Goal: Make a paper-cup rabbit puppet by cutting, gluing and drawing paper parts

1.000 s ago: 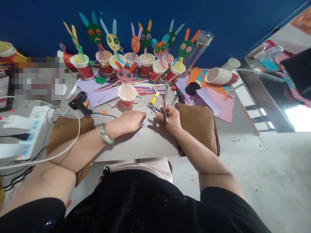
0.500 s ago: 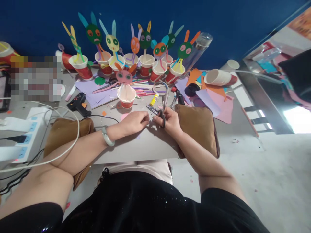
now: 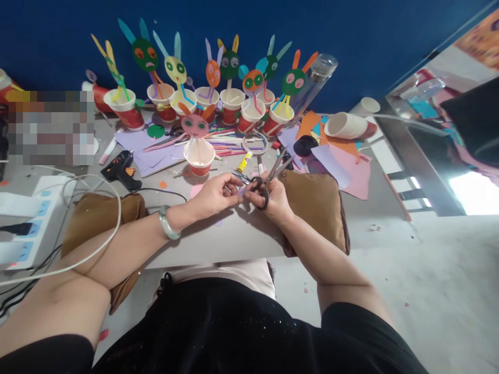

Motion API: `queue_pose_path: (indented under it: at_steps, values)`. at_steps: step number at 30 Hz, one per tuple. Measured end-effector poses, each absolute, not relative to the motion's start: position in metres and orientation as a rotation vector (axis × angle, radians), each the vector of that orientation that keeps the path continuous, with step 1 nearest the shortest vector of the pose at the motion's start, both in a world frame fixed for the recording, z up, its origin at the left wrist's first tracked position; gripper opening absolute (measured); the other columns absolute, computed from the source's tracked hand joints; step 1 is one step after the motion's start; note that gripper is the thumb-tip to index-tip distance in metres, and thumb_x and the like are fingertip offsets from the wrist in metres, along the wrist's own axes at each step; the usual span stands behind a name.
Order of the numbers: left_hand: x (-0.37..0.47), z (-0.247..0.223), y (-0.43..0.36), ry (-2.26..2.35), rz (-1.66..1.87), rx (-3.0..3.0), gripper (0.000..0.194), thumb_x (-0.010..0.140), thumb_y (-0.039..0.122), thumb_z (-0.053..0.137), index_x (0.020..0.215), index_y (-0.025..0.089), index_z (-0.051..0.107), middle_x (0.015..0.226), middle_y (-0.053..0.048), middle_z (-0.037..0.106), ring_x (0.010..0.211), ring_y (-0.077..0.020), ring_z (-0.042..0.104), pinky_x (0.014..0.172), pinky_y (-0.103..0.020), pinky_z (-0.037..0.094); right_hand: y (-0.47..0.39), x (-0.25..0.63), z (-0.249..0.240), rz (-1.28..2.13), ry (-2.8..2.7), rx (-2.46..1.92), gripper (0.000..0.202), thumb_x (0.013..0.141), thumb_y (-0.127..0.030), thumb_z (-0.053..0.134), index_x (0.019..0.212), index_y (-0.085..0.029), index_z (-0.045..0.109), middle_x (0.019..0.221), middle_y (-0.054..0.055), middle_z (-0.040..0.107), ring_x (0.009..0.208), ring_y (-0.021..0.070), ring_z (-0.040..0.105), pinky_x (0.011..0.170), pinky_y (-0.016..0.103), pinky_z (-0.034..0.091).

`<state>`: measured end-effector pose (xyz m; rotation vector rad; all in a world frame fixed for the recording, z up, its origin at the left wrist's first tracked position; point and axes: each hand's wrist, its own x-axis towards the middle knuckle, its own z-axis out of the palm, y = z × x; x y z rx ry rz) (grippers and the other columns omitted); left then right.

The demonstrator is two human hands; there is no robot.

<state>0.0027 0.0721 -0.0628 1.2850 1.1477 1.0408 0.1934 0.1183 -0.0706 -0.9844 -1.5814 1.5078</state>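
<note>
My right hand (image 3: 276,195) is closed round a pair of scissors (image 3: 277,167), its fingers at the black handles and the blades pointing up and away from me. My left hand (image 3: 218,196) is closed in a pinch, its fingertips close to those of my right hand. Between the fingertips shows a small light purple paper piece (image 3: 241,192), partly hidden by the fingers. Just beyond my hands lie a yellow glue stick (image 3: 245,162) and a roll of clear tape (image 3: 255,143). A pink rabbit-faced figure (image 3: 195,125) stands in a paper cup (image 3: 199,156) ahead of my left hand.
Several paper cups with rabbit-faced figures (image 3: 177,70) line the blue wall. A black glue gun (image 3: 121,170) and a power strip (image 3: 41,218) are at left. Brown cushions (image 3: 312,210) lie by both forearms. Coloured paper (image 3: 353,174) and stacked cups (image 3: 346,125) are at right.
The scissors in my right hand have tilted, their blades swinging right. My left fingers have shifted, and the light purple paper piece now shows between my hands. The whole view has shifted slightly.
</note>
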Motion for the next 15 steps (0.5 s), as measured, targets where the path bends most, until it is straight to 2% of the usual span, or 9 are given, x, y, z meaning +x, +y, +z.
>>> queue_pose_path:
  at_steps: [4, 9, 15]
  values:
    - [0.0023, -0.0591, 0.0719, 1.079, 0.952, 1.222, 0.038, 0.071, 0.035, 0.085, 0.099, 0.016, 0.066, 0.065, 0.005, 0.059, 0.053, -0.0105, 0.055, 0.051, -0.024, 0.042, 0.1182, 0.1937, -0.0693, 1.502, -1.588, -0.956, 0.057, 0.059, -0.055, 0.095, 0.08, -0.023, 0.052, 0.072, -0.003, 0.066, 0.058, 0.0095, 0.052, 0.056, 0.026, 0.045]
    - [0.0011, -0.0549, 0.0707, 1.197, 1.013, 1.293, 0.028, 0.076, 0.038, 0.083, 0.081, 0.017, 0.065, 0.069, 0.0, 0.066, 0.058, -0.0121, 0.059, 0.055, -0.025, 0.046, 0.1181, 0.1942, -0.069, 1.486, -1.596, -0.979, 0.059, 0.059, -0.057, 0.094, 0.081, -0.024, 0.051, 0.072, -0.002, 0.067, 0.058, 0.0111, 0.053, 0.057, 0.027, 0.047]
    - [0.0024, -0.0552, 0.0714, 1.216, 1.084, 1.289, 0.024, 0.078, 0.036, 0.08, 0.074, 0.018, 0.065, 0.062, 0.001, 0.065, 0.054, -0.0107, 0.056, 0.053, -0.025, 0.046, 0.1154, 0.1941, -0.0696, 1.462, -1.56, -0.989, 0.061, 0.059, -0.058, 0.094, 0.084, -0.024, 0.05, 0.074, -0.002, 0.068, 0.059, 0.0113, 0.054, 0.057, 0.028, 0.047]
